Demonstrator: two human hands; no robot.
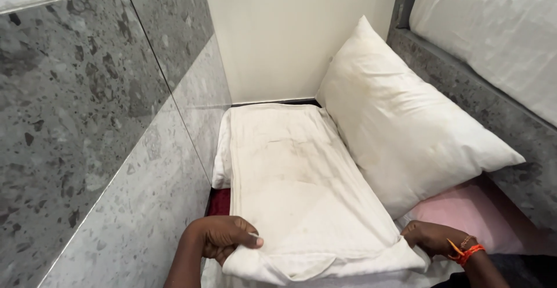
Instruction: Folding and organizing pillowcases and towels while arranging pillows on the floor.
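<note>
Tiled wall [87,120]: grey speckled stone tiles, left of the folded cloth and running back to the corner; I see no sign on it.
Left hand [223,238]: I see it at the near left corner of the folded cloth, fingers curled shut on that corner, thumb pressed on top.
Folded cloth [296,189]: white, faintly soiled, a long folded rectangle lying flat between the tiled wall and the pillow, near edge doubled over between both hands.
Step in hand: I judge this to be a fold or straightening of the near edge, both corners pinched.
Next move: I reckon it calls for both corners moving together, level, so the layers stay squared.
Pillow [400,125]: white, plump, leaning just right of the folded cloth, touching its long edge.
Right hand [432,238]: at the near right corner of the cloth, fingers closed on it; orange wristband [464,252] on the wrist.
Pink sheet [464,212]: right of the cloth, under the pillow.
Packages, labels: none that I can see.
</note>
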